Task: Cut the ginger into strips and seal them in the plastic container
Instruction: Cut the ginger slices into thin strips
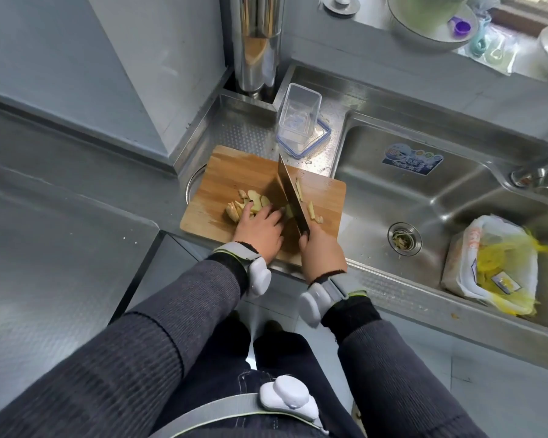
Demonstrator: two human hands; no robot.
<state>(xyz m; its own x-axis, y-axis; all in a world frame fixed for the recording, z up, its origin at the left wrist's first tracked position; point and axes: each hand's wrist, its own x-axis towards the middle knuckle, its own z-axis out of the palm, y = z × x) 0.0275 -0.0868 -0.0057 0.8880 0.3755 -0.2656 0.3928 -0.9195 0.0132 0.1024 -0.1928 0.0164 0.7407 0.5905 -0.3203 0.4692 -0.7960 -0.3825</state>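
Note:
A wooden cutting board lies on the steel counter beside the sink. Sliced ginger pieces are piled at its middle, and a few cut strips lie to the right of the blade. My left hand presses down on the ginger pile with fingers curled. My right hand grips the handle of a cleaver, whose blade stands edge-down on the board next to my left fingers. Behind the board, a clear plastic container stands on its blue-rimmed lid.
A steel sink lies right of the board, with scraps in its drain and a plastic bag of yellow waste at its right. A steel pipe rises behind the container. Bowls sit on the back ledge.

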